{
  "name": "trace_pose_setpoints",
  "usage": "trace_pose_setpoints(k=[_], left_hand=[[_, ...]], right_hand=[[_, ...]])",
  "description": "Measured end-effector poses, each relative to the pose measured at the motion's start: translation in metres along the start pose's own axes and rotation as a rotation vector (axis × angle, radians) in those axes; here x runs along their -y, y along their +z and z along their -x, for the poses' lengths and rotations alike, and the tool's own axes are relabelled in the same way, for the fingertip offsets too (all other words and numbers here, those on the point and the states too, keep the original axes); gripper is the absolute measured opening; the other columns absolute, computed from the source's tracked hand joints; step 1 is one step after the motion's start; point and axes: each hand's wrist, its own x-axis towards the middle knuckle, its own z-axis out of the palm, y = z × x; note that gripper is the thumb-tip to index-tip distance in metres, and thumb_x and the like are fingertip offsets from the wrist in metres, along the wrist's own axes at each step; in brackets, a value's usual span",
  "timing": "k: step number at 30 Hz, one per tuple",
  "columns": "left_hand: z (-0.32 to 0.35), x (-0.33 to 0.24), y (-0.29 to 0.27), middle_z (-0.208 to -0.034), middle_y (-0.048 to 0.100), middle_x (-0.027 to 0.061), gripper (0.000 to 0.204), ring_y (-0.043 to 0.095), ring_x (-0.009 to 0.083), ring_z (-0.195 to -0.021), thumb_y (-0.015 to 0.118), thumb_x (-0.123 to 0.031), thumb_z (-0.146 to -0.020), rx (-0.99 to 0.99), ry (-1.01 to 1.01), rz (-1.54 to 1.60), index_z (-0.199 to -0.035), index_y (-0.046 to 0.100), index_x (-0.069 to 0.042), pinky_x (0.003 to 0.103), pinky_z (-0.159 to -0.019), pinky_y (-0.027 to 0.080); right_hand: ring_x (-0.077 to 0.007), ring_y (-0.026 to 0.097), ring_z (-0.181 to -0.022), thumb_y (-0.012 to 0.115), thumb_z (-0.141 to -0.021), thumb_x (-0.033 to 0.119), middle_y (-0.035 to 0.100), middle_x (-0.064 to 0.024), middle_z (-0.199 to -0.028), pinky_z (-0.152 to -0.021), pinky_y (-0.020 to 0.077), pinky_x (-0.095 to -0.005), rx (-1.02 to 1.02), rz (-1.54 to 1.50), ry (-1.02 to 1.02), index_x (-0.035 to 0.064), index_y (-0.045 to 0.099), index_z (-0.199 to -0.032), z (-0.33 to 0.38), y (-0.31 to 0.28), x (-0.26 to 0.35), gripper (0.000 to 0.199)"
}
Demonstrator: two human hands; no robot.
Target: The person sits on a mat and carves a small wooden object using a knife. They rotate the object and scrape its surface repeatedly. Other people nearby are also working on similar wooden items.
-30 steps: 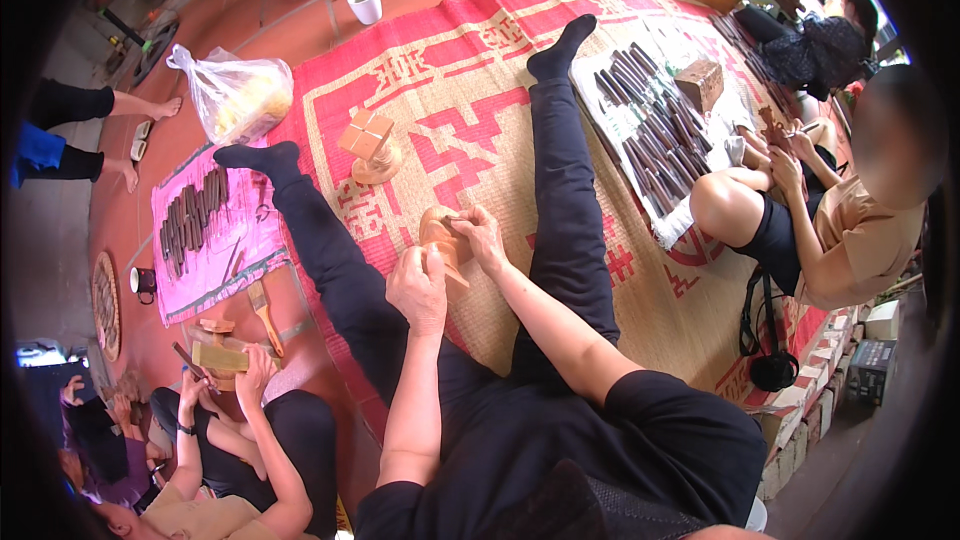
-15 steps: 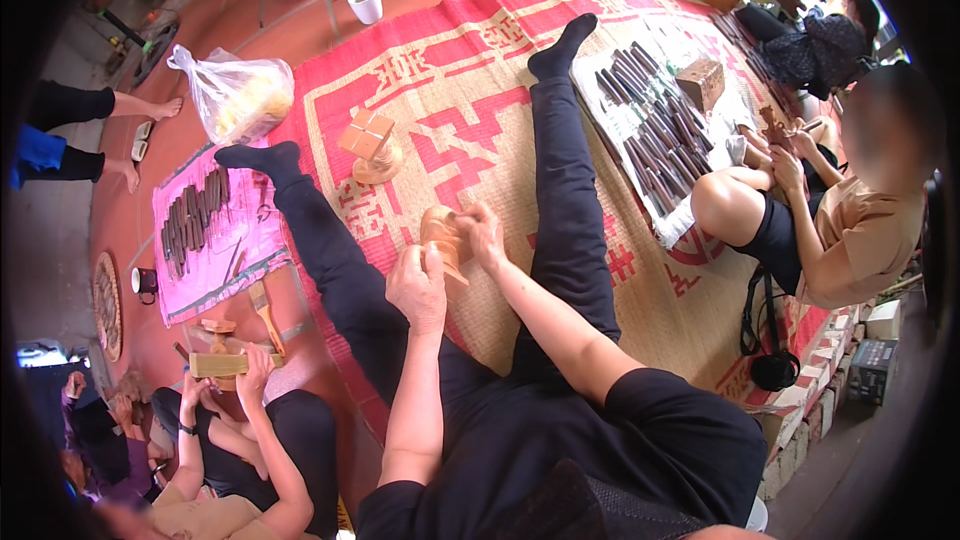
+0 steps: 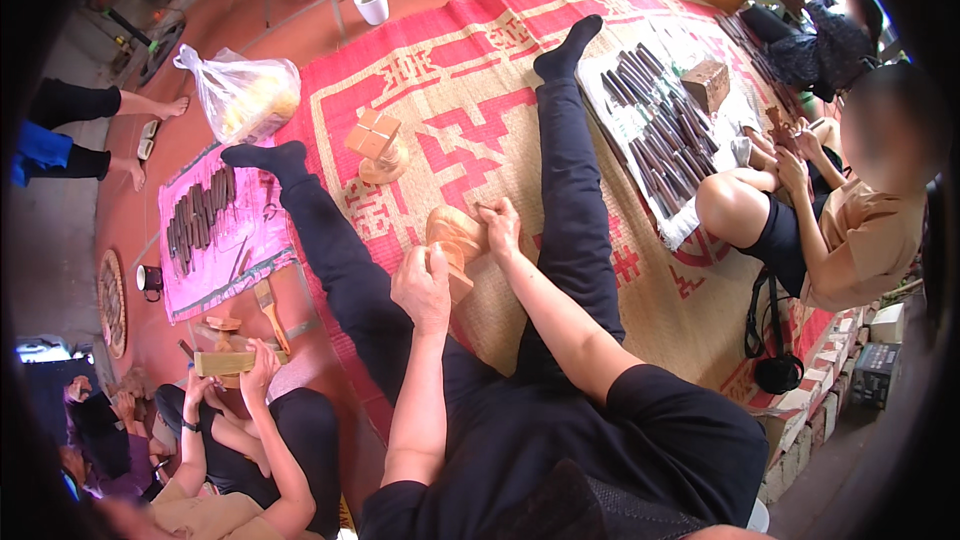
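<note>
A pale wooden carving, rounded at the top with a flat foot below, is tilted between my two hands over the woven mat. My left hand is closed at the carving's lower left side, thumb up, gripping it. Just right of the carving's top, my right hand is closed with fingers pinched; a small dark tip shows at the fingertips, but what it belongs to is hidden. Beyond them on the mat stands another wooden carving with a square block on a rounded base.
Chisels lie in rows on a white cloth at right, beside a wooden block. More chisels lie on a pink cloth at left, near a plastic bag and a brush. Co-workers sit on both sides.
My right hand has drawn a little away to the right from the carving's top. The carving has turned slightly in my left hand. At the far edge, a person's hand has left the sandal.
</note>
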Motion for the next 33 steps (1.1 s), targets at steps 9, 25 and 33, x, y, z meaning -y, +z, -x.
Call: trace_pose_setpoints(k=[9,25,33], left_hand=[[-0.004,0.006,0.000,-0.069,0.060,0.0105,0.025,0.060,0.0322,-0.065,0.060,-0.025,-0.091,-0.041,-0.069,0.024,-0.075,0.057,-0.007,0.041,-0.060,0.046],[-0.008,0.007,0.000,-0.069,0.061,0.0146,0.025,0.061,0.0350,-0.063,0.059,-0.026,-0.091,-0.036,-0.116,0.057,-0.077,0.060,-0.006,0.043,-0.057,0.045],[-0.009,0.013,-0.001,-0.071,0.063,0.0138,0.024,0.061,0.0345,-0.064,0.060,-0.026,-0.091,-0.057,-0.156,0.053,-0.077,0.060,-0.006,0.043,-0.058,0.046]], right_hand=[[-0.0140,0.058,-0.081,0.066,-0.082,0.008,0.065,-0.0046,-0.086,-0.078,0.0468,-0.0291,0.203,-0.085,-0.007,0.0024,0.060,-0.083,0.027,-0.001,-0.021,0.008],[-0.0153,0.059,-0.074,0.068,-0.081,0.016,0.064,-0.0090,-0.074,-0.069,0.0468,-0.0326,0.027,0.221,-0.161,0.0027,0.060,-0.085,0.003,0.000,-0.025,0.017],[-0.0088,0.055,-0.088,0.063,-0.086,0.009,0.063,-0.0020,-0.088,-0.082,0.0428,-0.0242,0.224,-0.001,-0.044,0.0040,0.058,-0.088,0.028,0.004,0.002,0.007]])
